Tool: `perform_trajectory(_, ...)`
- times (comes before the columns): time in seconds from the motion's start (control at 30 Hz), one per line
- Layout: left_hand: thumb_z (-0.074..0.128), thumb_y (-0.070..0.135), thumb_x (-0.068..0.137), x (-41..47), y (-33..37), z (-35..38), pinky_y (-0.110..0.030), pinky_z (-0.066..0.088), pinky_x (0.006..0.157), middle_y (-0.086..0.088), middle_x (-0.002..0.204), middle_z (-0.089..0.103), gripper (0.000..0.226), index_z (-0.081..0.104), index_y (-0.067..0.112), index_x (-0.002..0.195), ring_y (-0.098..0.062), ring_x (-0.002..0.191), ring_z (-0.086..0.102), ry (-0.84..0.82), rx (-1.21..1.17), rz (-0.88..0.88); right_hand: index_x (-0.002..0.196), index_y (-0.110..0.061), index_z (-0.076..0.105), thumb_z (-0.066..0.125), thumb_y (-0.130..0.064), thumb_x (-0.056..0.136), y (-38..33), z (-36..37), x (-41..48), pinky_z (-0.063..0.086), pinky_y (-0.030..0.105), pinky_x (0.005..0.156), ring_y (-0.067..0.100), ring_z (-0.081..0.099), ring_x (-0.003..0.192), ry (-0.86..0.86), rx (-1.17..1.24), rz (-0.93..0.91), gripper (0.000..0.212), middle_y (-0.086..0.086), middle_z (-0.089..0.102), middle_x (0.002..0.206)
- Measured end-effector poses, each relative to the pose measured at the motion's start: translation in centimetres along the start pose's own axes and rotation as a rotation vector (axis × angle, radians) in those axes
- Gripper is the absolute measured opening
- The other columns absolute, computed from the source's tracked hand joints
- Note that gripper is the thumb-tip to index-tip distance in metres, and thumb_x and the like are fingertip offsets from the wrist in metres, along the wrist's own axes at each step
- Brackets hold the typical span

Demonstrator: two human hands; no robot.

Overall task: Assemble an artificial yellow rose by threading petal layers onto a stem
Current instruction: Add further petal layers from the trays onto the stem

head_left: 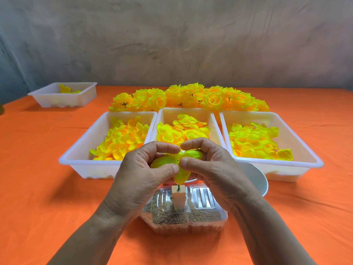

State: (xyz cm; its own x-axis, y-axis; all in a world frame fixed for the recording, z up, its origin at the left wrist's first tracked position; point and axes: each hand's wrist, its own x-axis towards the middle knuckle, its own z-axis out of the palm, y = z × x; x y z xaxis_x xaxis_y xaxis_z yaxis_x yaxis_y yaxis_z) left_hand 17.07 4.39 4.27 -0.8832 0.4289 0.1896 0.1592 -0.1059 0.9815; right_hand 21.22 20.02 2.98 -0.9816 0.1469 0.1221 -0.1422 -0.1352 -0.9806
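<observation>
A yellow petal layer [193, 154] is pinched from both sides just above a thin green stem [179, 187]. The stem stands upright in a small wooden block [179, 197]. My left hand [145, 169] grips the layer's left side with thumb and forefinger. My right hand [212, 165] grips its right side the same way. The fingertips of both hands meet at the layer's middle, and the stem's top is hidden behind the petals.
The block sits on a clear plastic box [183, 215] holding sand. Behind it stand three white trays [107, 165] of loose yellow petals, a row of finished yellow roses [191, 97], a white bowl [256, 178] at right and a small tray [63, 94] far left.
</observation>
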Motion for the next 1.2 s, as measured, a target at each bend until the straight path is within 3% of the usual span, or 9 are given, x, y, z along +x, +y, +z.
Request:
perform_trajectory(0.23, 0.071, -0.01, 0.076, 0.0, -0.5, -0.1, -0.027, 0.059, 0.061, -0.013, 0.09, 0.074, 0.036, 0.077, 0.024, 0.085, -0.022, 0.078, 0.074, 0.002, -0.035, -0.019, 0.088, -0.024, 0.071, 0.076, -0.004, 0.074, -0.1, 0.0, -0.1, 0.058, 0.041, 0.072, 0.022, 0.067, 0.072, -0.021, 0.015, 0.005, 0.025, 0.003, 0.068, 0.078)
perform_trajectory(0.43, 0.074, 0.007, 0.055, 0.3, -0.8, -0.2, -0.027, 0.058, 0.058, -0.014, 0.092, 0.074, 0.03, 0.076, 0.014, 0.084, -0.025, 0.077, 0.074, -0.024, -0.237, -0.136, 0.092, -0.02, 0.068, 0.07, -0.002, 0.083, -0.4, 0.1, -0.2, 0.055, 0.031, 0.062, 0.02, 0.066, 0.067, 0.005, -0.009, 0.045, 0.021, 0.005, 0.067, 0.078)
perform_trajectory(0.57, 0.071, 0.0, 0.058, 0.5, -1.0, -0.2, -0.028, 0.058, 0.057, -0.019, 0.098, 0.073, 0.03, 0.075, 0.01, 0.086, -0.028, 0.077, 0.074, -0.04, -0.32, -0.217, 0.096, -0.019, 0.068, 0.069, -0.006, 0.085, -0.4, 0.1, -0.3, 0.054, 0.038, 0.068, 0.024, 0.063, 0.069, 0.017, -0.026, 0.057, 0.017, 0.01, 0.067, 0.082)
perform_trajectory(0.7, 0.071, 0.001, 0.06, 0.4, -1.2, -0.2, -0.026, 0.057, 0.055, -0.018, 0.097, 0.073, 0.029, 0.075, 0.011, 0.087, -0.027, 0.075, 0.073, -0.04, -0.306, -0.217, 0.097, -0.017, 0.068, 0.069, -0.005, 0.084, -0.3, 0.1, -0.3, 0.055, 0.031, 0.062, 0.019, 0.066, 0.065, 0.01, -0.003, 0.069, 0.019, 0.004, 0.069, 0.079)
perform_trajectory(0.87, 0.073, 0.004, 0.056, 0.4, -1.3, -0.1, -0.028, 0.058, 0.058, -0.019, 0.095, 0.073, 0.031, 0.075, 0.012, 0.086, -0.027, 0.078, 0.073, -0.018, -0.288, -0.18, 0.096, -0.018, 0.067, 0.07, -0.003, 0.083, -0.2, 0.1, -0.2, 0.056, 0.036, 0.066, 0.022, 0.064, 0.071, -0.007, 0.001, 0.066, 0.02, 0.008, 0.068, 0.082)
perform_trajectory(1.2, 0.07, 0.002, 0.061, 0.7, -1.8, -0.1, -0.034, 0.061, 0.066, -0.013, 0.09, 0.073, 0.025, 0.078, 0.014, 0.081, -0.025, 0.078, 0.073, -0.04, -0.355, -0.264, 0.097, -0.016, 0.067, 0.071, -0.005, 0.084, -0.4, 0.3, -0.3, 0.055, 0.034, 0.065, 0.018, 0.064, 0.067, 0.026, -0.009, 0.07, 0.018, 0.007, 0.067, 0.081)
